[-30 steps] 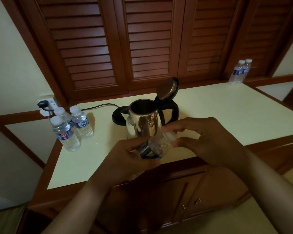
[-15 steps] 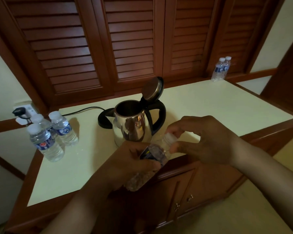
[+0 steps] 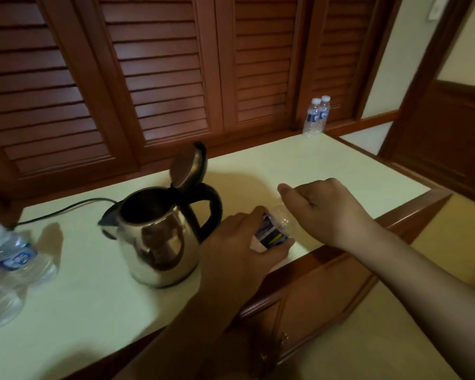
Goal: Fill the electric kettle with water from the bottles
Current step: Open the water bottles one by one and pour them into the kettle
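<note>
Both hands had carried the bottle (image 3: pixel 272 233) from before the kettle (image 3: pixel 159 242) to its 3 o'clock, low over the desk (image 3: pixel 340 165). The left hand (image 3: pixel 236 250) gripped its labelled body; the right hand (image 3: pixel 324 209), at the bottle's 2 o'clock, curled round the neck, cap hidden.

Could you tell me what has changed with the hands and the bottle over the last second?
Both hands have carried the bottle from in front of the kettle to its handle side, low over the counter. The left hand still grips it; the right hand stays at its top, cap hidden. The kettle's lid remains open; the two far bottles stand unmoved.
</note>
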Motion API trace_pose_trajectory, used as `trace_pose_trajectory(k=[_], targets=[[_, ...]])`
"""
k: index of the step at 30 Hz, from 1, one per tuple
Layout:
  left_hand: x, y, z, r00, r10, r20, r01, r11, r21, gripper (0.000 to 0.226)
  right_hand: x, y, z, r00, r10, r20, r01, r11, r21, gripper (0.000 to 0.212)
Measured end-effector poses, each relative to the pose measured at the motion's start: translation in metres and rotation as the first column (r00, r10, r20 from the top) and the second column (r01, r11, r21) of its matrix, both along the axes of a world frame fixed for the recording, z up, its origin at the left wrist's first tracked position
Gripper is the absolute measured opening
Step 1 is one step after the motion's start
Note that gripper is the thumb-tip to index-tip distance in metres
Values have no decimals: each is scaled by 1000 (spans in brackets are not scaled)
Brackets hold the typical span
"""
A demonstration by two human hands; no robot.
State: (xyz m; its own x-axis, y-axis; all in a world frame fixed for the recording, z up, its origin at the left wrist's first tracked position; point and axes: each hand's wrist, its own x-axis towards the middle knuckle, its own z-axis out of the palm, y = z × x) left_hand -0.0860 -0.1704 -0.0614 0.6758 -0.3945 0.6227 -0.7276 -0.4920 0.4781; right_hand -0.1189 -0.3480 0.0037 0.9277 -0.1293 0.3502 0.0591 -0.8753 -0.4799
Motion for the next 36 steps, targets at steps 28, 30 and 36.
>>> trace_pose_trajectory(k=[28,30,36], targets=[[152,-322,6,736,-194,-649,119,980,-158,42,154,-358,-2,947,305,97,-320,903,287,24],[158,-333,6,734,-198,-650,129,980,-152,46,161,-366,-2,947,307,94,-321,893,315,25],[176,-348,4,666,-278,-692,237,959,-158,34,175,-393,-3,926,354,129,-376,850,370,30]])
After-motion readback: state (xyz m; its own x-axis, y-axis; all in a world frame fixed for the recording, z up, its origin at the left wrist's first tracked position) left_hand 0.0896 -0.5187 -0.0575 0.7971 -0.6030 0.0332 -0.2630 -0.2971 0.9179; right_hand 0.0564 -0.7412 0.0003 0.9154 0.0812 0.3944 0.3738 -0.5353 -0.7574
